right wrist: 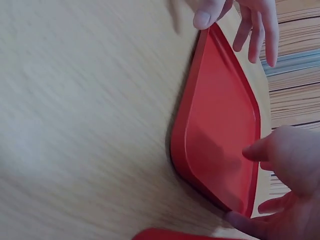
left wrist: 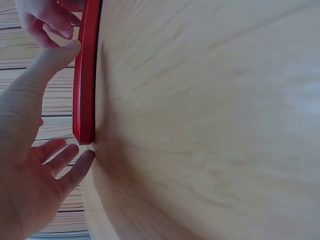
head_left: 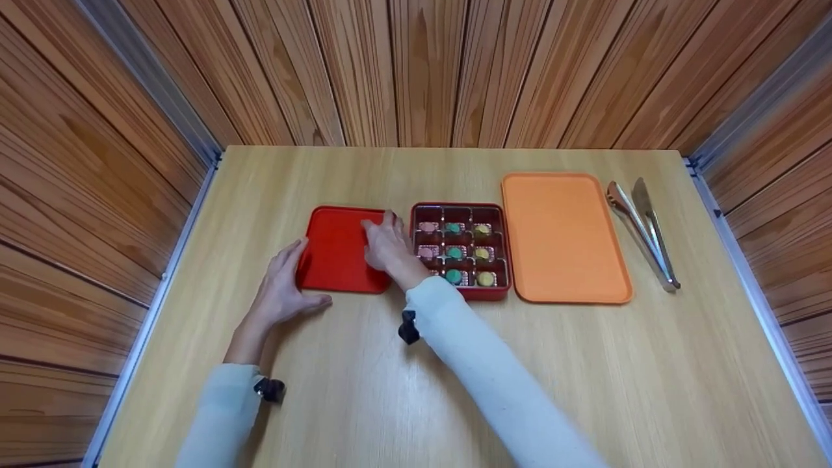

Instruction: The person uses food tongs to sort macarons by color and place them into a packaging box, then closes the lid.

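Observation:
A red square lid [head_left: 341, 250] with a raised rim lies hollow side up on the table. My left hand [head_left: 281, 286] is at its left side, fingers spread along the edge and thumb near the front edge. The right hand [head_left: 388, 247] reaches over the lid's right edge. In the right wrist view its thumb hovers over the inside of the red lid [right wrist: 220, 110] while fingers touch the outer wall. Right beside it stands a red divided box [head_left: 478, 294] holding pink, green [head_left: 455, 252] and yellow [head_left: 485, 279] small pieces; my right arm partly covers its front-left corner.
An orange tray [head_left: 565, 240] lies against the box's right side. Farther right are metal tongs [head_left: 643, 234]. Wood-patterned panels [head_left: 422, 71] with metal frame edges surround the table [head_left: 364, 383] at the back and sides.

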`<state>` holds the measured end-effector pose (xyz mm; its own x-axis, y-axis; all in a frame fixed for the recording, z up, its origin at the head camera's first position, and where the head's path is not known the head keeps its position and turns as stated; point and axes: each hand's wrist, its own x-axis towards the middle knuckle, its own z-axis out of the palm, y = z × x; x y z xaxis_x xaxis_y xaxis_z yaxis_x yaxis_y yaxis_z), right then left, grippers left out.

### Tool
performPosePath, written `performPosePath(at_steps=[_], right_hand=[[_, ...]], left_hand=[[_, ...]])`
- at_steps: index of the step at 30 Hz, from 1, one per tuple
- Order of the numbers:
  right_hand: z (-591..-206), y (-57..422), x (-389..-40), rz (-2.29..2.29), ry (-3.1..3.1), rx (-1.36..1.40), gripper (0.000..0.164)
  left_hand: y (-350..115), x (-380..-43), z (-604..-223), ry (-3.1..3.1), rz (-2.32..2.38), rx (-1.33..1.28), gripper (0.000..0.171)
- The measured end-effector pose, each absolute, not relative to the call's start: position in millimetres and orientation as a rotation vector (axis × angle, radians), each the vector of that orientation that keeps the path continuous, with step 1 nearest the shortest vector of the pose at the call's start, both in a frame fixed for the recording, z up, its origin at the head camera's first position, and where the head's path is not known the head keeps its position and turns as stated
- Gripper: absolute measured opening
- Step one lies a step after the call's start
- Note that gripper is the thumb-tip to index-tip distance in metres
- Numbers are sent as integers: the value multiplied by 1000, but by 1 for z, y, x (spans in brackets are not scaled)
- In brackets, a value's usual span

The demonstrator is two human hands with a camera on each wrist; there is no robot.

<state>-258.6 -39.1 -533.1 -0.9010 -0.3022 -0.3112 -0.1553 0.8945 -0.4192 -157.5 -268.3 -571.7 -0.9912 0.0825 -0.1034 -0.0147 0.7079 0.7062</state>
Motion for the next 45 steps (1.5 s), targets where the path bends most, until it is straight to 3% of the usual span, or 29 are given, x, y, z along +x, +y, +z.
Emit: performPosePath(at_steps=[7, 16, 28, 34, 45], right_hand=[[-537, -45, -253, -506, 2718, -284, 70], [-540, -45, -248, -487, 2799, -322, 68], [-542, -43, -243, -515, 2827, -322, 56], [-546, -46, -241, -444, 2871, -317, 32], [-546, -49, -239, -448, 2909, -285, 23]], left_hand=[[-267, -161, -572, 2758, 1148, 48, 124], [-267, -162, -569, 2748, 1094, -3, 122], [-266, -162, -572, 2730, 1048, -30, 125], [-266, -164, -572, 2744, 1007, -45, 124], [-269, -164, -573, 2781, 959, -4, 97]])
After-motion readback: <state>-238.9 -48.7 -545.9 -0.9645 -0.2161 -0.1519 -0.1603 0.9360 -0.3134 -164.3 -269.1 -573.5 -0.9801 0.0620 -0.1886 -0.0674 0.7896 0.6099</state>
